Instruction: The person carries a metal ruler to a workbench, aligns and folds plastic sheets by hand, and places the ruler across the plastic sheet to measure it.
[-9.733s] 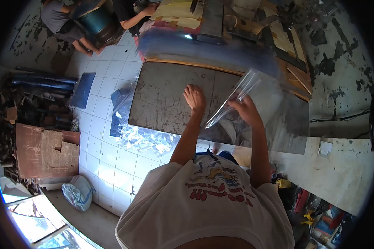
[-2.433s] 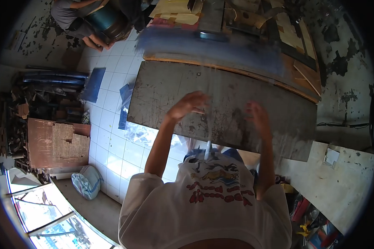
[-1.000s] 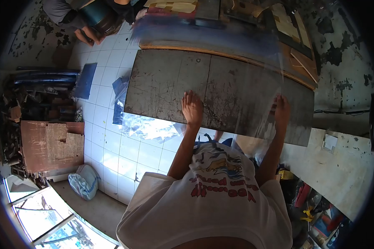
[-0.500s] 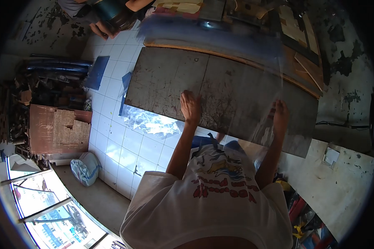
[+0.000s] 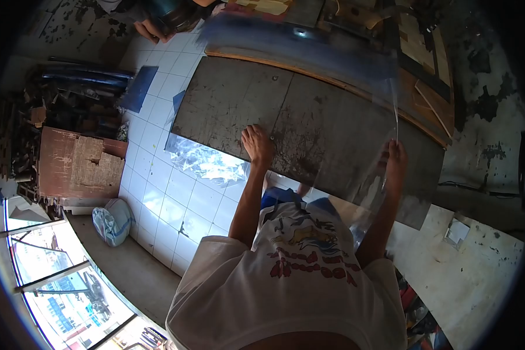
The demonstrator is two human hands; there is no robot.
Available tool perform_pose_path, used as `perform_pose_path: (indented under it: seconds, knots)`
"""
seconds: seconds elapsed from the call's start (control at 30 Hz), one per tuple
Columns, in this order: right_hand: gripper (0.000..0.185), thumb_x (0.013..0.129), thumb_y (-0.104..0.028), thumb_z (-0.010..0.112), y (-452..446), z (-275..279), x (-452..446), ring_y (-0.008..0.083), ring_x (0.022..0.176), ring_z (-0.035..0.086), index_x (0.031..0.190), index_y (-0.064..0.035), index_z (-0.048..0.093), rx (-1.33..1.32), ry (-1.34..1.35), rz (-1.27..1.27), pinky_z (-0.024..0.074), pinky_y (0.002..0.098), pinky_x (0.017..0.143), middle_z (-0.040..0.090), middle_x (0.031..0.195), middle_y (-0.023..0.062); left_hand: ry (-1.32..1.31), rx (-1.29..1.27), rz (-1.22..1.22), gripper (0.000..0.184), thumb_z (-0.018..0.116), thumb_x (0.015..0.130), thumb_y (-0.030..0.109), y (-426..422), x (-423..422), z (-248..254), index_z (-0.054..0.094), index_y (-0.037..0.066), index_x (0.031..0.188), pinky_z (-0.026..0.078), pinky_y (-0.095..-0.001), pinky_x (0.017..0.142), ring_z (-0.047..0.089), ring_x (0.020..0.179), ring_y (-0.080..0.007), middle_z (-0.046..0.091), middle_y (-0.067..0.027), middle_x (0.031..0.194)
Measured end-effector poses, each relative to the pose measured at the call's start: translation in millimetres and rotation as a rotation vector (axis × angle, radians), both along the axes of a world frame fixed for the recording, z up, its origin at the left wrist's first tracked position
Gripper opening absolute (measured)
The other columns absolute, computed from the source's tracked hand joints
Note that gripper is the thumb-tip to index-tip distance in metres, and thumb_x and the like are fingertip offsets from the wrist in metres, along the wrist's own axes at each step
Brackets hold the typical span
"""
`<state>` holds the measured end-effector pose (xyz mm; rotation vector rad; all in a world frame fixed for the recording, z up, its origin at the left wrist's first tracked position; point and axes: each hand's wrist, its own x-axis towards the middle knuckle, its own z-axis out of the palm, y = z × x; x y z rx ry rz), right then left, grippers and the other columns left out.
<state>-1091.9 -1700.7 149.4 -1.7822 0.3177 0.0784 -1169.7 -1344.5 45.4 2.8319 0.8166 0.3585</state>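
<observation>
**Right hand grips clear plastic sheet above scratched worktop**

The 2 hands are well apart. The right hand, right of centre, is clamped on the edge of the clear plastic sheet, fingers bent around it. The sheet lies across the right part of the dark worktop, its folds catching light near that hand. The left hand, near the centre, rests on the worktop by its near edge, fingers slightly curled; whether it touches film, I cannot tell.

Beyond the worktop, at top centre, lies blue-tinted plastic. Crumpled clear plastic shines left of centre, over white floor tiles. At upper left are a co-worker's bare feet. A white bag sits at lower left.
</observation>
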Motion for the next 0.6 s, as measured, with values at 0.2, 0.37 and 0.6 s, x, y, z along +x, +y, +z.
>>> perform_pose_path:
  seconds: [0.2,0.37,0.6]
  knots:
    - [0.044,0.097,-0.038,0.047,-85,64,91,0.0259,0.099,0.060,0.118,-0.0020,0.060,-0.578,-0.410,0.025,0.0425,0.0331,0.088,0.064,0.109,0.0164,-0.196,0.087,0.143,0.019,0.052,0.087,0.004,157,19,86,0.042,0.005,0.103,0.053,-0.0459,0.064,0.066,0.075,-0.0378,0.065,-0.0193,0.086]
    - [0.038,0.098,-0.030,0.043,-227,149,131,0.0259,0.104,0.059,0.118,-0.0016,0.059,-0.863,-0.493,0.091,0.0425,0.0340,0.088,0.063,0.110,0.0174,-0.051,0.597,0.372,0.017,0.049,0.094,0.021,446,-8,185,0.043,0.006,0.099,0.057,-0.0442,0.063,0.069,0.075,-0.0318,0.066,-0.0133,0.086]
    - [0.033,0.096,-0.020,0.043,-560,73,114,0.0258,0.111,0.057,0.121,-0.0045,0.058,-1.428,-0.496,0.166,0.0434,0.0371,0.095,0.061,0.118,0.0138,0.021,0.471,0.198,0.043,0.052,0.092,0.041,538,-33,211,0.056,0.002,0.109,0.048,-0.0489,0.085,0.061,0.096,-0.0398,0.062,-0.0228,0.100]
